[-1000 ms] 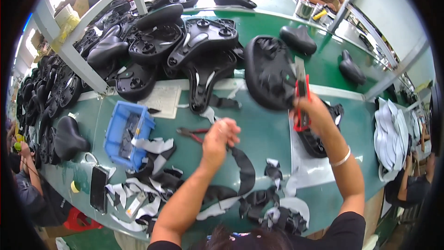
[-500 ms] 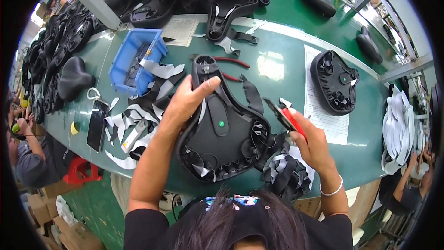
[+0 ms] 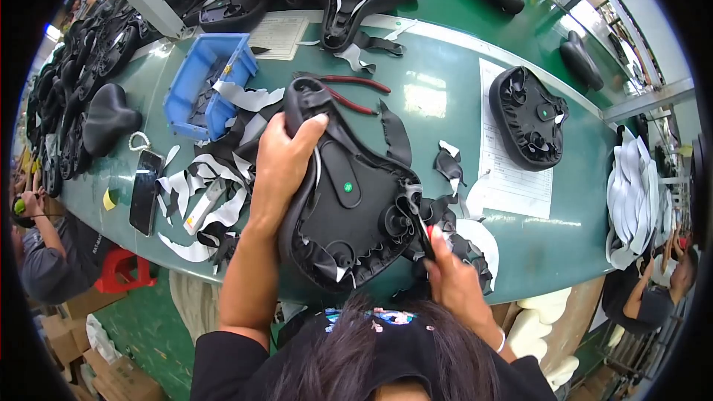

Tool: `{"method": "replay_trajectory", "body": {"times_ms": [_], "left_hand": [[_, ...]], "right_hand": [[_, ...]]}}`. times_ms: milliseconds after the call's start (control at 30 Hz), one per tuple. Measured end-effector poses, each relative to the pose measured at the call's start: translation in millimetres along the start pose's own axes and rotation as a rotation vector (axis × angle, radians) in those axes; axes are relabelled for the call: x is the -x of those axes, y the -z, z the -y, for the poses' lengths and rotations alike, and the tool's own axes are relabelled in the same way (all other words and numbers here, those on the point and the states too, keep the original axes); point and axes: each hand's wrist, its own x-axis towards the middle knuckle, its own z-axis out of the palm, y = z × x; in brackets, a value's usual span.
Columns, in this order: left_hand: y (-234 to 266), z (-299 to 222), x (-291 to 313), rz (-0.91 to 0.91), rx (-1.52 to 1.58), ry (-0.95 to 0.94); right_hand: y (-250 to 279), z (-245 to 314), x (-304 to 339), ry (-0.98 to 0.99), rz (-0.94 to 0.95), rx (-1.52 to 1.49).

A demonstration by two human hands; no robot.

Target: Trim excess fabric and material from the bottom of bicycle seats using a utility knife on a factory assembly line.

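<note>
A black bicycle saddle (image 3: 327,208) lies underside up before me, a green round sticker on its base. My left hand (image 3: 286,156) is closed round its narrow nose, thumb on top. My right hand (image 3: 454,278) is closed on a red-handled utility knife (image 3: 425,238), its dark blade against the saddle's right rim, where the cover folds inward. The blade's tip is hard to make out. Black and white cover scraps (image 3: 464,241) lie beside that hand.
Red-handled pliers (image 3: 353,93) lie beyond the saddle nose. Left stand a blue bin (image 3: 178,96), scraps (image 3: 223,186) and a phone (image 3: 146,193). Another upturned saddle (image 3: 523,122) rests on paper at right. Saddles (image 3: 230,7) pile up behind; white pieces (image 3: 631,200) stack far right.
My right hand has moved left and nearer, bringing the knife from beside the saddle to its right rim. My left hand keeps its grip on the nose.
</note>
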Motion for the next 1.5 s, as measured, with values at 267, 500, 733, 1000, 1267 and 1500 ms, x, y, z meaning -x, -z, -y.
{"method": "replay_trajectory", "body": {"times_ms": [267,500,733,1000,1267,1500], "left_hand": [[12,21,37,-0.121,0.259,-0.005],[34,91,52,-0.439,-0.121,-0.266],[-28,1,64,0.145,-0.725,-0.848],[-61,5,26,0.410,-0.560,-0.898],[-44,-8,12,0.339,1.002,-0.341],[-55,-14,8,0.196,-0.210,-0.935]], "right_hand": [[16,12,-39,-0.053,-0.337,-0.359],[19,4,-100,-0.264,-0.277,-0.976],[29,27,-81,-0.197,-0.213,-0.870],[52,-34,-51,0.182,-0.101,-0.096],[25,18,-4,-0.015,-0.091,0.241],[46,15,-62,-0.085,-0.044,0.327]]}}
